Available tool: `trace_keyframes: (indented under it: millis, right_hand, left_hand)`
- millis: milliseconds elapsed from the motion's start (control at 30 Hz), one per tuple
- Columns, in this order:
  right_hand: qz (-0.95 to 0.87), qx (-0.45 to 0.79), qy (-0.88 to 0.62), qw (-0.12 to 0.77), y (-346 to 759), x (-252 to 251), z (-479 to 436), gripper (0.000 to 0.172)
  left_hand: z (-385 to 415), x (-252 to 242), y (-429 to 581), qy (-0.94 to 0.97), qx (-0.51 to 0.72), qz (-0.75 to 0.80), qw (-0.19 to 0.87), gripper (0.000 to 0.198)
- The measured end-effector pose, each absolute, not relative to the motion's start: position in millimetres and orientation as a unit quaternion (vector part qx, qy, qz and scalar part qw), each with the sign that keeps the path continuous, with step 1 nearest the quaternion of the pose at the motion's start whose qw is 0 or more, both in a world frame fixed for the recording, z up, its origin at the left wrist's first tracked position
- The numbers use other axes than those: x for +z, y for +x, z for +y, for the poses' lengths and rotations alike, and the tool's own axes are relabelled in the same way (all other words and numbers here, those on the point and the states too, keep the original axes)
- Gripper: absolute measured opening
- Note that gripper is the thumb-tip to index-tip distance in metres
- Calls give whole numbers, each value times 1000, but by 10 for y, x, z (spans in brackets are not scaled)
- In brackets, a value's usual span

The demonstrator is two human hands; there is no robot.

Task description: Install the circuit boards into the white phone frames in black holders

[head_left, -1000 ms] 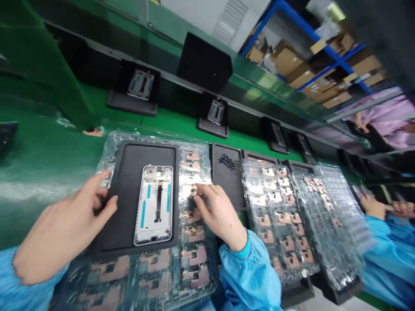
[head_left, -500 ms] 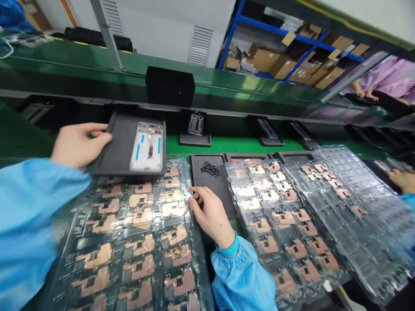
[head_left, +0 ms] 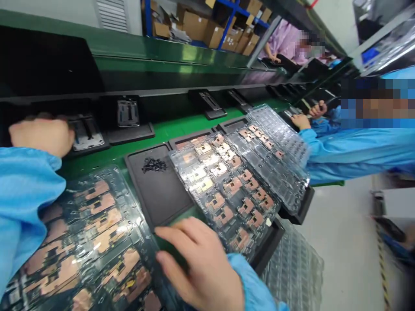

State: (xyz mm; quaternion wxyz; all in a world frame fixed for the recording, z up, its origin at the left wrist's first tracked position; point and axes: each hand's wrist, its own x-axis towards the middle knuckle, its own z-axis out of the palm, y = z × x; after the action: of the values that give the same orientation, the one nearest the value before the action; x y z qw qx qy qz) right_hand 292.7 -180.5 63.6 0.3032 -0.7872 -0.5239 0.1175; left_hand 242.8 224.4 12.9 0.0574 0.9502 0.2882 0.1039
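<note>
My left hand (head_left: pixel 40 137) is curled over the end of a black mat (head_left: pixel 102 144) holding a phone frame (head_left: pixel 87 136) on the green surface (head_left: pixel 181 127); I can't tell whether it grips. Three more frames (head_left: pixel 128 113) sit on mats along the row. My open right hand (head_left: pixel 197 263) holds nothing, beside a clear tray of copper-coloured boards (head_left: pixel 87 233). Two more trays (head_left: pixel 207 185) lie beyond, both loaded, near a mat (head_left: pixel 152 194) bearing one small heap of black parts (head_left: pixel 154 165).

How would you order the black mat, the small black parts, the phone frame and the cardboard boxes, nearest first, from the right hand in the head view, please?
Right hand:
1. Black mat, just ahead.
2. Small black parts, on the mat's far end.
3. Phone frame, on a stand beyond.
4. Cardboard boxes, far shelves.
</note>
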Motion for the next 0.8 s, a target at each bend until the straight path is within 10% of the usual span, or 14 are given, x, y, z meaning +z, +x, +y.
trace_keyframes:
  millis: [367, 800]
  right_hand:
    - [-356, -45, -932, 52, 4373, 533, -2960, 35]
    - [-295, -29, -918, 263, 4526, 280, -2695, 32]
  left_hand:
    - [1697, -23, 3243, 994, 66, 81, -40, 66]
    - [187, 332, 561, 980, 196, -31, 18, 29]
